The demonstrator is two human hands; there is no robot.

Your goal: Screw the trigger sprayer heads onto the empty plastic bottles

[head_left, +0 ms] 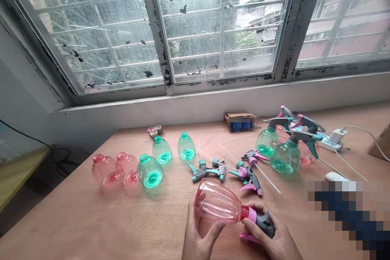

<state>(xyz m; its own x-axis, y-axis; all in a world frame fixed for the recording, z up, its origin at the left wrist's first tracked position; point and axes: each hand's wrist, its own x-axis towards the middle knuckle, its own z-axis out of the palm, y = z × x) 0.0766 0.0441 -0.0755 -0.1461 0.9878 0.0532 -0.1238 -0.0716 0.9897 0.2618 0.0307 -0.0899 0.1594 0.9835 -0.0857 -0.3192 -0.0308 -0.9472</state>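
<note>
A clear pink spray bottle (217, 203) lies tilted on its side above the table's front, its base to the left and its neck to the right. My left hand (199, 227) is wrapped round the base end, thumb along the lower side. At the neck, my right hand (268, 231) grips the pink collar of a grey and pink spray head (264, 223), which sits on the bottle's mouth. Whether the collar is fully tight, I cannot tell. Just beyond the bottle lie loose spray heads with green collars (201, 170) and with pink collars (248, 170), thin white tubes attached.
Open pink bottles (102, 170) and green bottles (150, 174) stand at the left. Bottles with spray heads fitted (286, 156) stand at the right, before a power strip (330, 142) with cables. A small cardboard box (240, 122) and small blocks (154, 131) sit by the wall.
</note>
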